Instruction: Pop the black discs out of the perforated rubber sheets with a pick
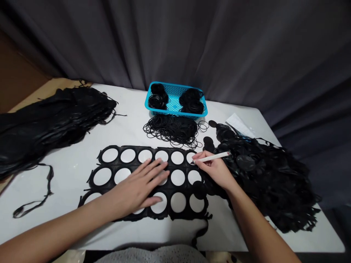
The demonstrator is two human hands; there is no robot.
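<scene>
A black rubbery sheet (170,187) with rows of round openings lies flat on the table, white showing through the openings. My left hand (137,186) rests flat across its middle, fingers spread and holding nothing. My right hand (215,168) pinches a slim white pen-shaped tool (215,157), its dark tip at the opening in the sheet's upper right corner. I cannot make out what kind of tip it has. Beside that hand, loose black discs (208,143) lie near the sheet, and another black disc (199,189) partly covers openings at the right edge.
Thin black rings (172,129) lie heaped before a blue basket (175,114) holding bundles of similar rings. Black scraps and discs (268,179) pile up at right, near a white packet (240,125). Stacked black sheets (55,120) cover the left. A dark curtain (175,44) hangs behind.
</scene>
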